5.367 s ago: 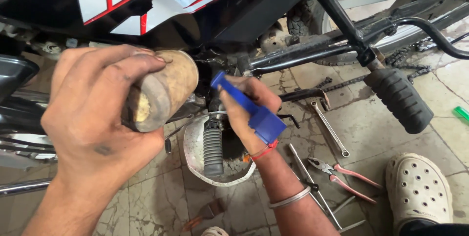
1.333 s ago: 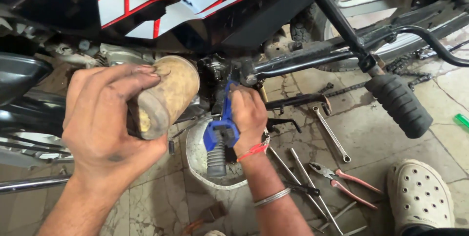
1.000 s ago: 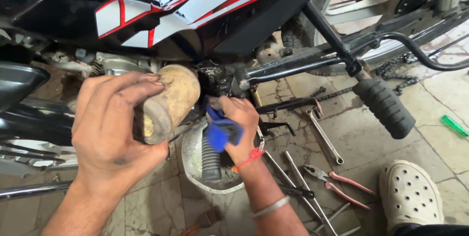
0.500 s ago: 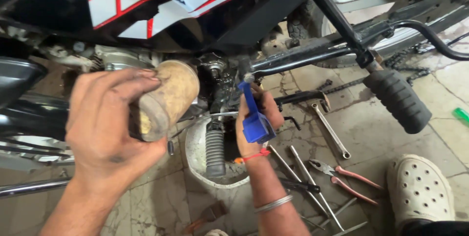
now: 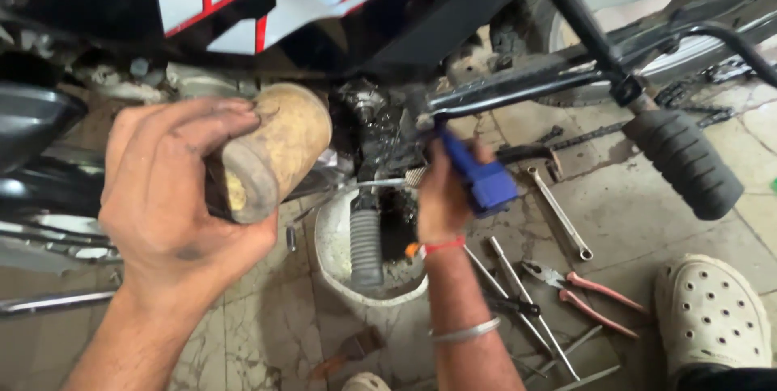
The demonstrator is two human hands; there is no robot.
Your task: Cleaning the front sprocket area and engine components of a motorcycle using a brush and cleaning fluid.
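Observation:
My left hand grips a dirty tan cylinder, holding it up beside the motorcycle's lower engine area. My right hand holds a blue-handled tool and pushes its tip toward the oily black part under the motorcycle. A red thread and a metal bangle sit on that wrist. Below the engine stands a white bowl, with a ribbed foot peg above it.
The motorcycle's black, white and red bodywork fills the top. A large rubber foot peg juts out at right. Wrenches, red-handled pliers and rods lie on the tiled floor. A white clog is at bottom right.
My right hand has lifted the blue tool from over the bowl up toward the engine underside, handle now pointing right. My left hand keeps holding the cylinder in the same place.

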